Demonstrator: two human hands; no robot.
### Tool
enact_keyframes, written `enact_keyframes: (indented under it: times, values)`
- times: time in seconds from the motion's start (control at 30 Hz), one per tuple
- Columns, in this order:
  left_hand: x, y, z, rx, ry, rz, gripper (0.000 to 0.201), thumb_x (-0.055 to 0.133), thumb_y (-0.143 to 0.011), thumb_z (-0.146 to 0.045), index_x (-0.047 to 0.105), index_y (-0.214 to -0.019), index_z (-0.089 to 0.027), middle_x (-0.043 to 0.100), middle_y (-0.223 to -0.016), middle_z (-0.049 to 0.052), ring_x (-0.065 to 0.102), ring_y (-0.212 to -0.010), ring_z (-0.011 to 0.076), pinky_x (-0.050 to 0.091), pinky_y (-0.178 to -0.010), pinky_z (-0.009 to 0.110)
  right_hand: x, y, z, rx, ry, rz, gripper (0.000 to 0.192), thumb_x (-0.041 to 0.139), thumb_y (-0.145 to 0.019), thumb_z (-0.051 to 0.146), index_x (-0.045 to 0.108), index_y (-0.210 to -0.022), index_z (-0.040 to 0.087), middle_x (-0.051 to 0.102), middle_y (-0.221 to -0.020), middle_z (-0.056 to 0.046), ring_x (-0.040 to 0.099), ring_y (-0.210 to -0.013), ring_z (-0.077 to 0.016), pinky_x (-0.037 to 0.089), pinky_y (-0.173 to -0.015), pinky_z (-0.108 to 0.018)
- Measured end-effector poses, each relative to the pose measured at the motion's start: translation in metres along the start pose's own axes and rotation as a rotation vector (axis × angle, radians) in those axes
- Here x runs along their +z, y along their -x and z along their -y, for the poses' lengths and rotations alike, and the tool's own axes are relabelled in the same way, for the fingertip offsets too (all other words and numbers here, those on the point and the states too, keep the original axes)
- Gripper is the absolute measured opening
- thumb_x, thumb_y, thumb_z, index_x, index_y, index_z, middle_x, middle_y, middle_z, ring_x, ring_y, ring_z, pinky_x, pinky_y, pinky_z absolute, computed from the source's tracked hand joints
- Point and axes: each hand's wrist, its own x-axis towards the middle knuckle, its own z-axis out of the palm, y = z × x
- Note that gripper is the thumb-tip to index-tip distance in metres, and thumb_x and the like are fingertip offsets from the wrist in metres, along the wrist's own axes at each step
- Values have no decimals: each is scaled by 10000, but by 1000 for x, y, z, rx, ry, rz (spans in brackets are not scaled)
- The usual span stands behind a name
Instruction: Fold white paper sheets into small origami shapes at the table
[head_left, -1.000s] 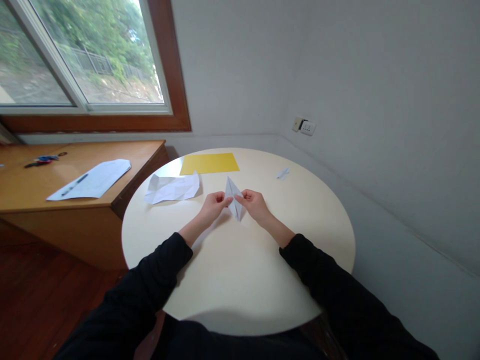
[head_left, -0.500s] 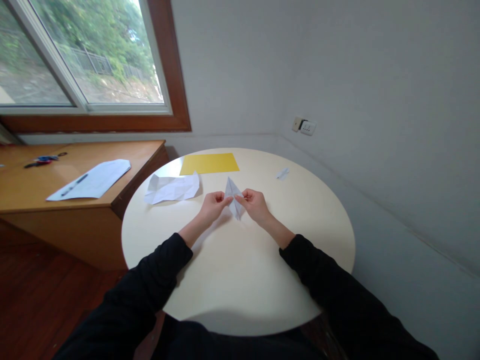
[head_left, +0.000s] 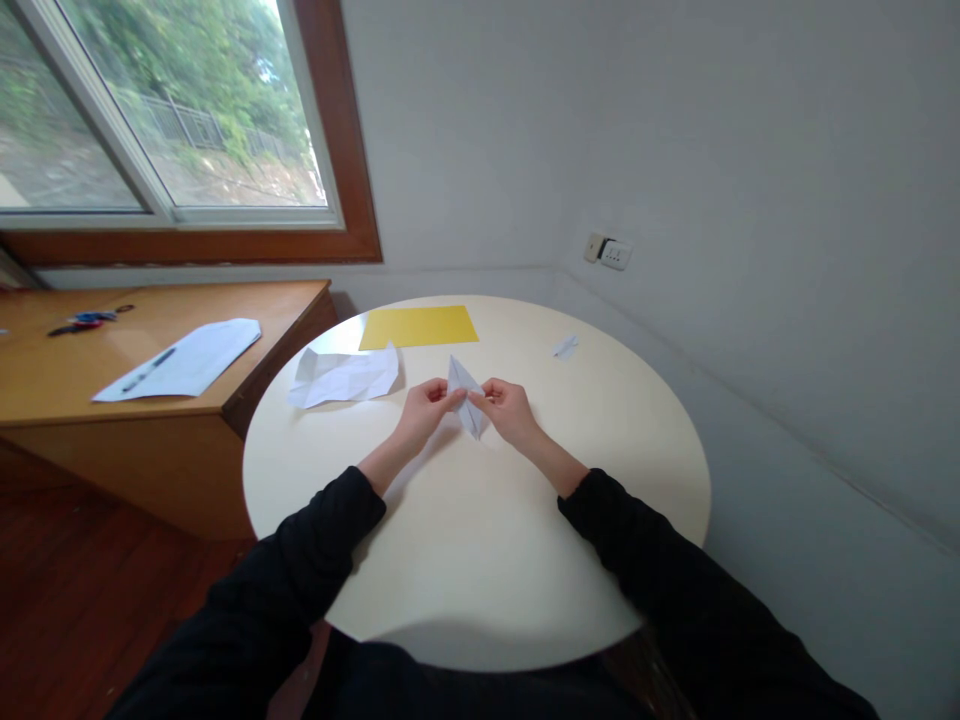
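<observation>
A small folded white paper piece, pointed at top and bottom, is held just above the round cream table. My left hand pinches its left edge and my right hand pinches its right edge, fingertips almost meeting at the paper's middle. Both arms wear black sleeves.
A creased white sheet and a yellow sheet lie on the table's far side, a tiny folded white scrap to the right. A wooden desk at left carries a paper with a pen and scissors. Walls close behind.
Both hands and the folded paper have shifted very slightly up and left; the grip looks unchanged.
</observation>
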Motion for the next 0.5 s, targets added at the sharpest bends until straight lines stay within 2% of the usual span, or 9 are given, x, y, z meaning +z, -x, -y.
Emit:
enact_keyframes:
  times: [0.17, 0.33, 0.5]
  values:
    - [-2, -1, 0, -3, 59, 18, 274, 691, -624, -374, 616, -714, -127, 610, -677, 18, 525, -617, 117, 403, -610, 248, 2, 3, 0, 16, -5, 44, 382, 672, -564, 523, 499, -585, 184, 553, -570, 15, 515, -531, -122, 411, -505, -252]
    - [-3, -3, 3, -5, 113, 37, 231, 701, -624, -329, 620, -698, -126, 621, -679, 18, 530, -613, 110, 405, -622, 247, 3, 5, 2, -12, 13, 65, 318, 671, -594, 464, 551, -649, 174, 559, -616, 17, 502, -545, -114, 393, -524, -246]
    - [-2, -1, 0, 6, 120, 69, 206, 696, -631, -308, 637, -698, -123, 630, -683, 28, 538, -625, 118, 412, -638, 256, 3, 6, 1, -3, 62, 81, 315, 646, -614, 460, 543, -575, 166, 494, -530, 35, 434, -498, -98, 322, -476, -232]
